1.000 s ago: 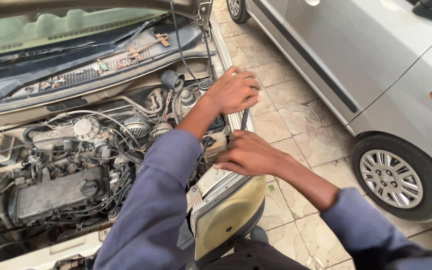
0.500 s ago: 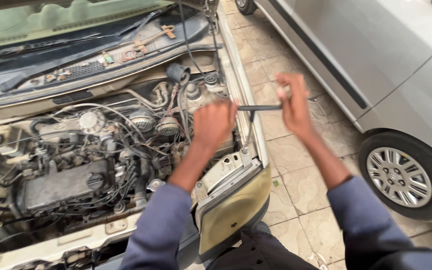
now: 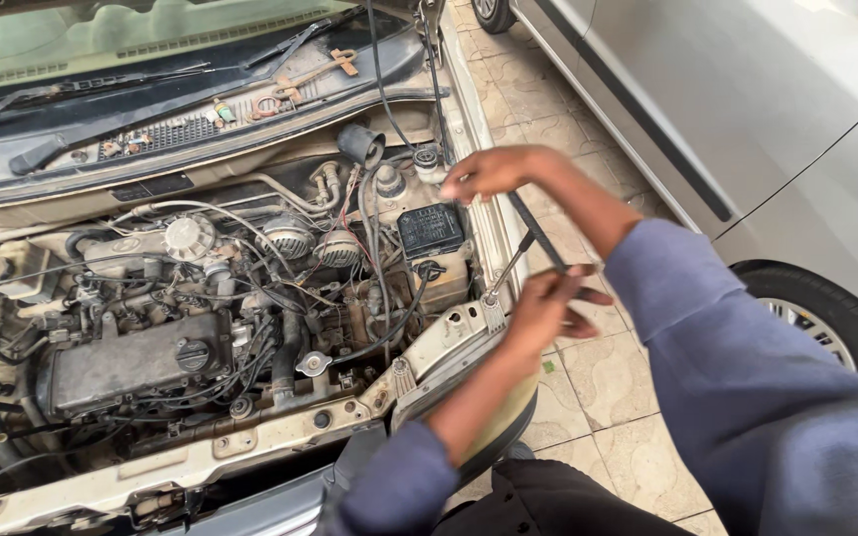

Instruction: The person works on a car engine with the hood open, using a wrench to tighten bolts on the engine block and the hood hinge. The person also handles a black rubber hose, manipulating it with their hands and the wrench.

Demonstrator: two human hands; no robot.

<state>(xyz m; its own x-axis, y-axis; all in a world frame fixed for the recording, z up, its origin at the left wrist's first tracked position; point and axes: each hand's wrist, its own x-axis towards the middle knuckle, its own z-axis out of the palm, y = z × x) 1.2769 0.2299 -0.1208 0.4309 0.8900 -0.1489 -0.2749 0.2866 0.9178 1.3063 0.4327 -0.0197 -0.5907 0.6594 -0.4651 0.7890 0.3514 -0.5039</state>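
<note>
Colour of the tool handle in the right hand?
Black handle on a metal shaft, gripped by the right hand; head view.

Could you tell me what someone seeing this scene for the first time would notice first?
The open engine bay of a pale car fills the left, crowded with hoses, wires and a dark engine cover. Over its right edge, near the headlight, the left hand and right hand hold a long dark-handled tool between them, its thin metal shaft pointing down at the bodywork. A silver car stands close by on the right, on the tiled floor.
</note>
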